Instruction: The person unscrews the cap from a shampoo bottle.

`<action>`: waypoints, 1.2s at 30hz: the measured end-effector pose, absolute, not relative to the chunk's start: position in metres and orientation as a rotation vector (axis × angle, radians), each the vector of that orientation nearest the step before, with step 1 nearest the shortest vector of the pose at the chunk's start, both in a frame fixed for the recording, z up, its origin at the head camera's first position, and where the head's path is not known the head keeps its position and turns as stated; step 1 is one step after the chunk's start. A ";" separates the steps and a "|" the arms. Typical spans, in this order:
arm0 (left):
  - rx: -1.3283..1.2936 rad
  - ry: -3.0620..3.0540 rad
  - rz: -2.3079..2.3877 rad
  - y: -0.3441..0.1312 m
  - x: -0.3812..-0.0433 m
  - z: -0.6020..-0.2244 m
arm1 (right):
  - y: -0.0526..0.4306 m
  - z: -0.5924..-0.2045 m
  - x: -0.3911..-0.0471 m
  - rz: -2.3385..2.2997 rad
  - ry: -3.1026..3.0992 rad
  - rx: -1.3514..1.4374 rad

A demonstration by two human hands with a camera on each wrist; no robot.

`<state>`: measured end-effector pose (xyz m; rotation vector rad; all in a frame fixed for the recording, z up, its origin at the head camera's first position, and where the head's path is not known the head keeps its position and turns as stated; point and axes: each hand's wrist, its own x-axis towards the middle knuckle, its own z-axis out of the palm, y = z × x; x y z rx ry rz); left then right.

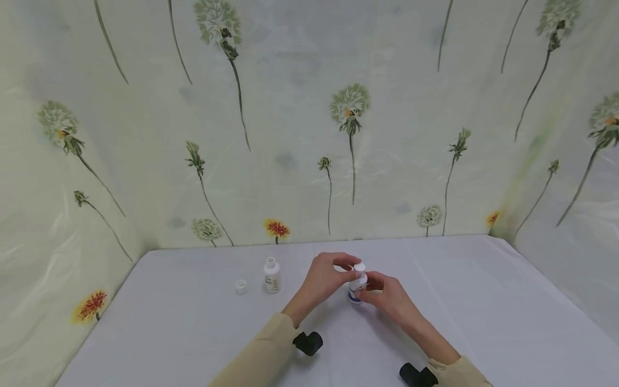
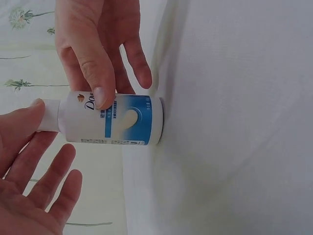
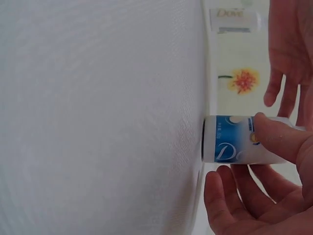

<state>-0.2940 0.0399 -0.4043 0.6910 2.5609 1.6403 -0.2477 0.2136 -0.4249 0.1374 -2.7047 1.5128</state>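
A small white-and-blue Dove bottle (image 2: 132, 128) stands upright on the white-covered table. My left hand (image 1: 330, 275) pinches its white cap (image 2: 50, 115) between thumb and finger, the other fingers held away from it. My right hand (image 1: 390, 300) grips the bottle's body with thumb and fingers on opposite sides, as the right wrist view shows. To the left stands a second white bottle (image 1: 272, 277), its neck uncovered. A loose white cap (image 1: 241, 287) lies just left of that one.
The white cloth on the table (image 1: 169, 322) spreads out on all sides of the bottles. Behind it hangs a flower-printed sheet (image 1: 290, 134), which also covers both sides. A black wrist camera (image 1: 308, 343) sits at the left sleeve.
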 end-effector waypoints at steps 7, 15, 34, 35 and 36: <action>0.729 2.553 1.654 0.032 -0.288 -0.400 | 0.209 -0.422 -0.242 1.530 -2.687 0.188; 0.771 2.580 1.639 0.024 -0.280 -0.394 | 0.204 -0.420 -0.238 1.550 -2.660 0.230; 0.754 2.536 1.729 -0.001 -0.261 -0.388 | 0.187 -0.412 -0.220 1.693 -2.588 0.345; 0.745 2.538 1.728 -0.002 -0.259 -0.388 | 0.186 -0.413 -0.220 1.700 -2.586 0.353; 0.733 2.540 1.727 -0.003 -0.258 -0.388 | 0.185 -0.413 -0.219 1.706 -2.585 0.361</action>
